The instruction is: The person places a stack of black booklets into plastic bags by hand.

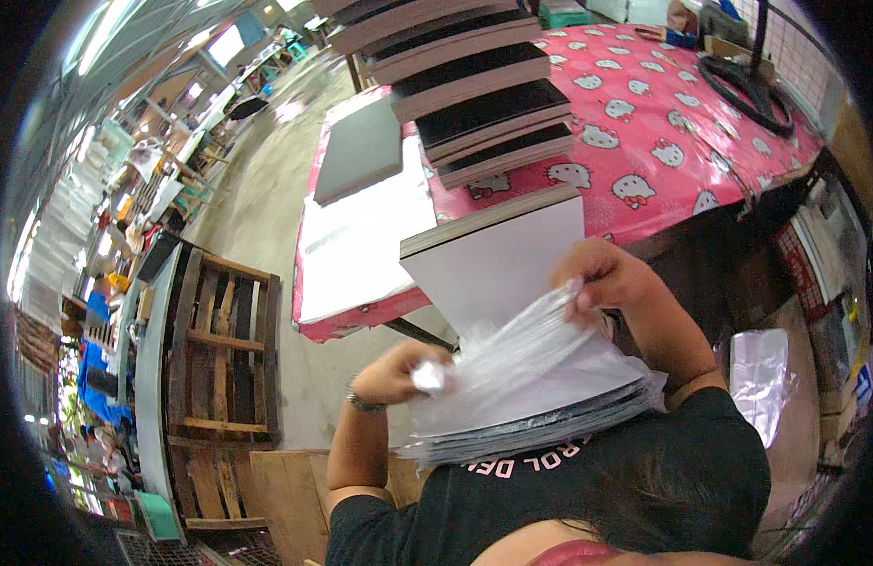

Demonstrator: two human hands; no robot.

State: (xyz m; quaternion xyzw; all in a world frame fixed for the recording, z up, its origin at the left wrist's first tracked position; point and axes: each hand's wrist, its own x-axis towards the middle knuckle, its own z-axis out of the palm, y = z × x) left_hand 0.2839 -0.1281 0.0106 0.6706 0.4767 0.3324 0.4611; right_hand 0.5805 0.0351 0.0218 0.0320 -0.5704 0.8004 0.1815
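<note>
Left hand (397,371): closed in a pinch on a bunched corner of the clear plastic bag (512,354), a wristband worn just below it.

Right hand (601,275): fingers curled shut on the upper edge of the same bag, which is drawn up and stretched between the two hands.

Bag: thin, transparent, crinkled; its lower part is wrapped around the near end of a stack of boards (540,415), its mouth held raised at the right hand.

Stack of boards: flat sheets, dark at the edges, pale on top; rested against the person's chest, on the black shirt (549,491), directly under both hands. A white board (502,269) is tilted up just beyond the hands, its far edge near the table rim.

Table (681,141): covered with a pink cartoon-cat cloth. Further stacks of dark boards (474,85) are piled on it in offset tiers, beyond the white board. A grey board (361,151) lies on white sheets (356,255) at the table's left end.

Fan base (748,80): black, at the table's far right corner.

Second plastic bag (759,377): lying apart, to the right of the person.

Wooden pallets (219,368): stood to the left, on the concrete floor (266,189).
</note>
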